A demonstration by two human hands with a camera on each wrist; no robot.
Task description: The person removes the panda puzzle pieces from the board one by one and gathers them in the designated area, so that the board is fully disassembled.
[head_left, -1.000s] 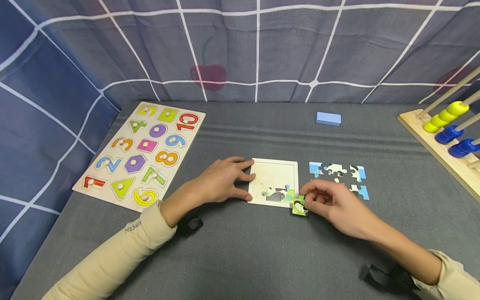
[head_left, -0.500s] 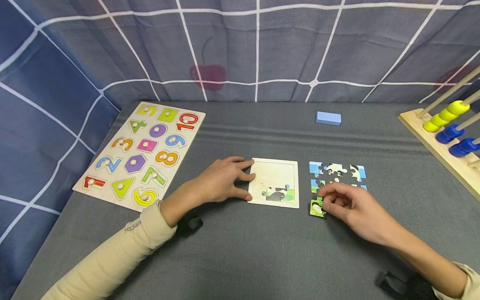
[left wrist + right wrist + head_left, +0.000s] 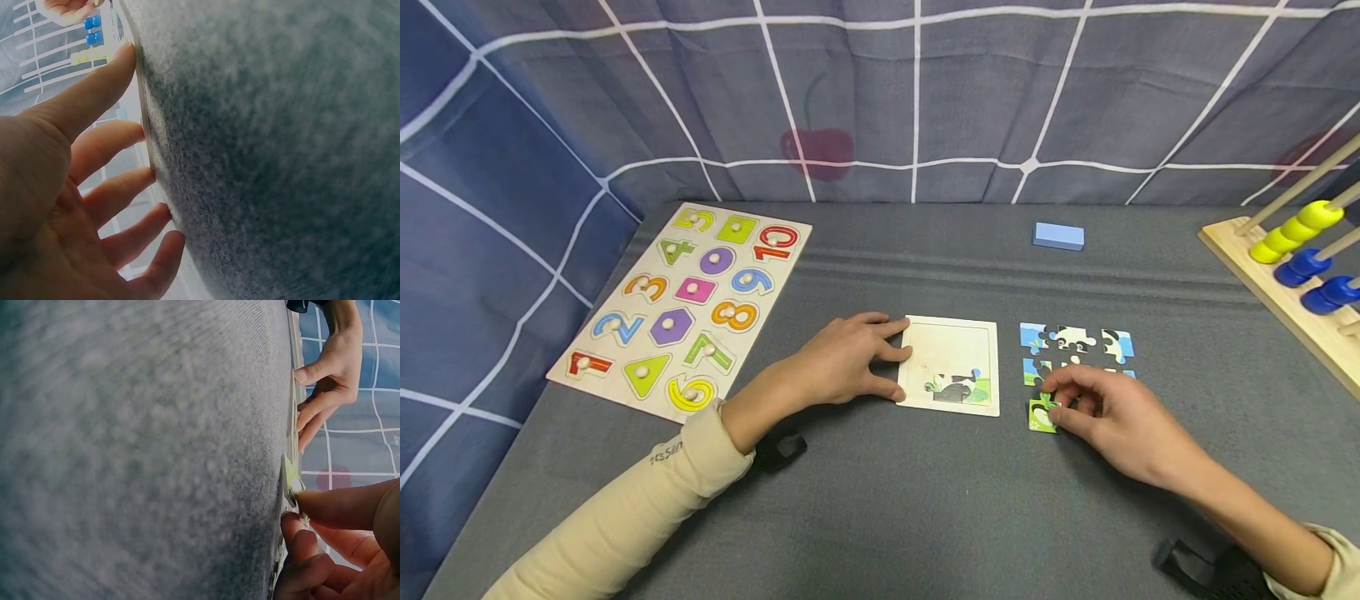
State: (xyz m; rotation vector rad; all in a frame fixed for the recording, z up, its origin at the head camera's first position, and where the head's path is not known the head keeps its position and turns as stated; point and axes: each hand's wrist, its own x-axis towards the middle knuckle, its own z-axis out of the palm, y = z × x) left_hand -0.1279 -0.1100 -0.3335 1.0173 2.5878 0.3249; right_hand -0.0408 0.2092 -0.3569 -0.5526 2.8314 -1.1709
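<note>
A square wooden puzzle tray lies at the middle of the table, with a panda picture at its lower right. My left hand has its fingers spread and rests against the tray's left edge. To the tray's right, my right hand pinches a green puzzle piece between thumb and fingers. The right wrist view shows that piece slightly tilted, close to the table. Loose puzzle pieces with panda and blue parts lie just beyond the right hand, which hides some of them.
At the left lies a number-and-shape knob board. A blue block sits near the back. On the right stands a wooden abacus with yellow and blue beads. A checked cloth hangs behind the table.
The right hand has carried the green puzzle piece from the tray's lower right corner to the right, beside the loose pieces. The left hand has stayed at the tray.
</note>
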